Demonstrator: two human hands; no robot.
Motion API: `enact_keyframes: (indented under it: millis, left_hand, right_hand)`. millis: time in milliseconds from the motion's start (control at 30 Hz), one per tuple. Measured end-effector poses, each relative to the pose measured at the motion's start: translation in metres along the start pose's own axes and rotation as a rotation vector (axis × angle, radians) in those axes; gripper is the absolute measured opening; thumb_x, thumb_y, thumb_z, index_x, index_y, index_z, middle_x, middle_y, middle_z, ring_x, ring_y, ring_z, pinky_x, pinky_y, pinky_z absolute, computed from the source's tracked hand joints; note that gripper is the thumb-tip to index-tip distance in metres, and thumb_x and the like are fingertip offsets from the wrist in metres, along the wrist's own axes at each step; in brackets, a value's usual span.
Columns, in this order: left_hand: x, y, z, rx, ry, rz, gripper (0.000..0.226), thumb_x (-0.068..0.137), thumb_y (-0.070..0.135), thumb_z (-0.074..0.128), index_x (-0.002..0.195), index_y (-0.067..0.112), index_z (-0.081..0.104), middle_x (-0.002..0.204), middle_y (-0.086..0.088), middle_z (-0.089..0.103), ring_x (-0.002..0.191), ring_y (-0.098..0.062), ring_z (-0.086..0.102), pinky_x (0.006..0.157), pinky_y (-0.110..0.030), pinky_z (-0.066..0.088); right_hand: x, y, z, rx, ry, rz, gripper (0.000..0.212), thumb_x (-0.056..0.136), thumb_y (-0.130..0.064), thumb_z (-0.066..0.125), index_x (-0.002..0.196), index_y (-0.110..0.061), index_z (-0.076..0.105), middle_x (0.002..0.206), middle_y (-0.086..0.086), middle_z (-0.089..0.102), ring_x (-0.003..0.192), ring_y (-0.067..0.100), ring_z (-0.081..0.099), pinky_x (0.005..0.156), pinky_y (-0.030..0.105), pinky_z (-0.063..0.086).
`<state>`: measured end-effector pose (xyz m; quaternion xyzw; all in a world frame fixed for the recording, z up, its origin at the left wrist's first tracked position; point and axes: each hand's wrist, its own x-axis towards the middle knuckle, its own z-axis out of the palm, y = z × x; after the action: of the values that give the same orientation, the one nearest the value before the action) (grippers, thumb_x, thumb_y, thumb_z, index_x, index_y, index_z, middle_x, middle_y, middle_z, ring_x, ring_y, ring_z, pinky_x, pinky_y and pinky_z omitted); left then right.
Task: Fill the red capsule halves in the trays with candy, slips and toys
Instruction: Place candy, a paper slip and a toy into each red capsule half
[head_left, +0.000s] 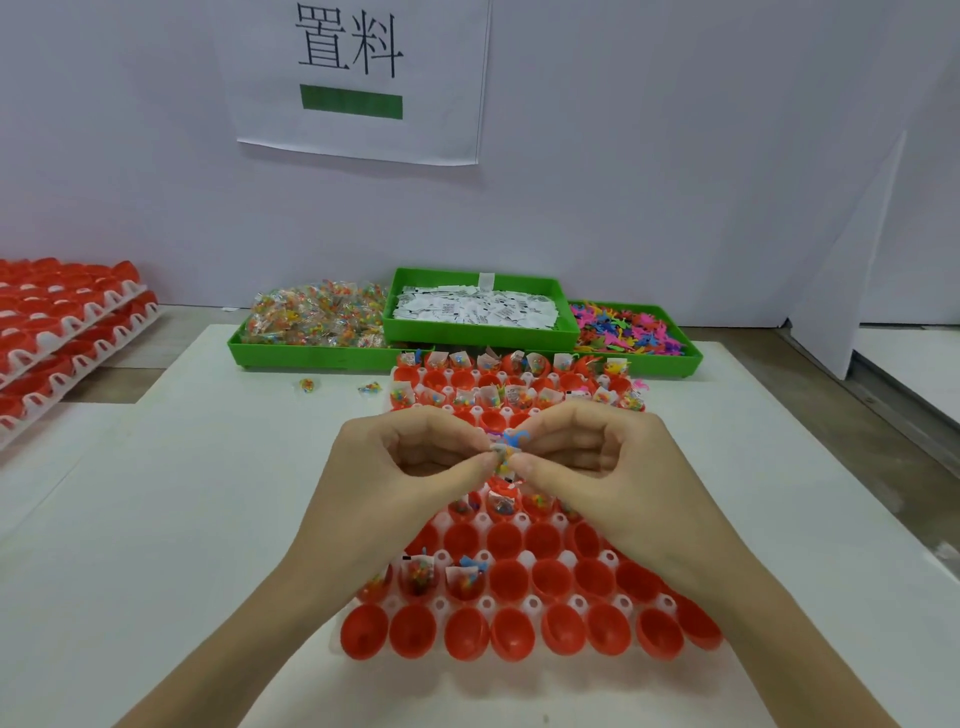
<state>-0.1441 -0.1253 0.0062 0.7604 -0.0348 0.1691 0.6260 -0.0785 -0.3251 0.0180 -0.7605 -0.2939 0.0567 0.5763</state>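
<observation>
Head view: your tray (530, 605) of red capsule halves (511, 631) sits near the table's (156, 519) front edge, bare table to its left. Above it, your left hand (410, 467) and right hand (602, 462) pinch one small candy-and-toy bundle (505, 448) together. Green supply bins (311, 356) lie beyond.

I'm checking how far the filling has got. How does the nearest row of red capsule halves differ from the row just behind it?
The nearest row shows only empty red cups. In the row behind, the left few hold candy, slips and a blue toy, while the rest are empty. The right hand partly covers the row behind; the nearest row shows almost whole. Both sit upright in the same white tray.
</observation>
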Motion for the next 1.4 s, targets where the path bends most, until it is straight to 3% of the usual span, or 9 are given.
enact_keyframes:
  millis: [133, 267, 367, 533, 700, 833, 933, 1167, 1400]
  left_hand:
    - [0.001, 0.0, -0.007, 0.14, -0.206, -0.02, 0.023, 0.078, 0.016, 0.09, 0.095, 0.026, 0.078, 0.079, 0.001, 0.079, 0.075, -0.017, 0.077, 0.074, -0.022, 0.059]
    - [-0.006, -0.004, -0.004, 0.479, -0.327, 0.112, 0.023, 0.077, 0.032, 0.088, 0.092, 0.034, 0.071, 0.077, 0.021, 0.075, 0.086, -0.009, 0.067, 0.076, -0.013, 0.044]
    - [-0.009, -0.004, 0.0, 0.548, -0.37, 0.135, 0.025, 0.077, 0.035, 0.086, 0.091, 0.033, 0.065, 0.079, 0.026, 0.073, 0.09, -0.01, 0.055, 0.078, -0.017, 0.037]
    - [-0.012, -0.003, 0.0, 0.614, -0.363, 0.15, 0.026, 0.076, 0.036, 0.085, 0.09, 0.036, 0.063, 0.083, 0.023, 0.07, 0.102, -0.01, 0.045, 0.078, -0.023, 0.041]
    - [-0.013, 0.0, 0.002, 0.721, -0.37, 0.215, 0.027, 0.076, 0.044, 0.085, 0.092, 0.035, 0.065, 0.083, 0.021, 0.064, 0.103, -0.009, 0.045, 0.092, -0.025, 0.034]
    - [-0.011, 0.0, 0.001, 0.817, -0.388, 0.133, 0.04, 0.079, 0.048, 0.082, 0.11, 0.029, 0.067, 0.106, 0.012, 0.061, 0.108, -0.011, 0.05, 0.098, -0.027, 0.039]
    - [-0.011, 0.001, -0.002, 0.788, -0.4, 0.076, 0.04, 0.079, 0.055, 0.078, 0.108, 0.03, 0.068, 0.107, 0.013, 0.062, 0.108, -0.007, 0.051, 0.099, -0.026, 0.042]
    - [-0.015, 0.016, 0.004, 0.797, -0.376, 0.088, 0.033, 0.084, 0.042, 0.079, 0.105, 0.018, 0.07, 0.106, 0.003, 0.065, 0.108, -0.016, 0.052, 0.099, -0.03, 0.039]
    - [-0.021, 0.028, 0.008, 0.774, -0.362, 0.1, 0.033, 0.085, 0.038, 0.077, 0.105, 0.012, 0.071, 0.108, -0.004, 0.066, 0.108, -0.02, 0.052, 0.097, -0.028, 0.037]
  right_hand:
    - [-0.008, -0.002, -0.007, -0.148, -0.128, 0.085, 0.02, 0.083, -0.024, 0.084, 0.101, -0.03, 0.076, 0.086, -0.008, 0.079, 0.081, 0.008, 0.076, 0.08, 0.024, 0.061]
    - [-0.014, -0.003, -0.004, -0.316, -0.231, 0.116, 0.013, 0.082, -0.026, 0.085, 0.093, -0.028, 0.078, 0.082, -0.012, 0.077, 0.077, 0.001, 0.073, 0.075, 0.023, 0.06]
    - [-0.017, -0.004, -0.002, -0.369, -0.27, 0.137, 0.011, 0.083, -0.024, 0.085, 0.09, -0.026, 0.077, 0.081, -0.012, 0.076, 0.077, 0.001, 0.073, 0.075, 0.026, 0.061]
    - [-0.018, -0.006, 0.0, -0.382, -0.289, 0.149, 0.012, 0.083, -0.02, 0.084, 0.088, -0.027, 0.075, 0.081, -0.012, 0.076, 0.077, 0.003, 0.073, 0.075, 0.026, 0.062]
    - [-0.02, -0.005, 0.005, -0.42, -0.294, 0.161, 0.015, 0.082, -0.022, 0.085, 0.093, -0.027, 0.076, 0.081, -0.012, 0.076, 0.076, 0.001, 0.072, 0.075, 0.024, 0.061]
    - [-0.021, -0.005, 0.008, -0.459, -0.291, 0.171, 0.015, 0.082, -0.019, 0.085, 0.091, -0.027, 0.076, 0.081, -0.011, 0.075, 0.073, 0.001, 0.072, 0.072, 0.022, 0.061]
    - [-0.021, -0.004, 0.009, -0.479, -0.297, 0.157, 0.015, 0.082, -0.016, 0.083, 0.092, -0.025, 0.077, 0.079, -0.008, 0.073, 0.073, 0.001, 0.07, 0.067, 0.015, 0.057]
    - [-0.021, -0.002, 0.01, -0.542, -0.329, 0.134, 0.014, 0.083, -0.015, 0.082, 0.092, -0.025, 0.078, 0.075, -0.012, 0.07, 0.074, 0.0, 0.064, 0.061, 0.011, 0.048]
    - [-0.018, -0.002, 0.003, -0.487, -0.373, 0.122, 0.012, 0.091, -0.021, 0.075, 0.096, -0.031, 0.08, 0.085, -0.022, 0.074, 0.082, -0.006, 0.068, 0.071, 0.01, 0.051]
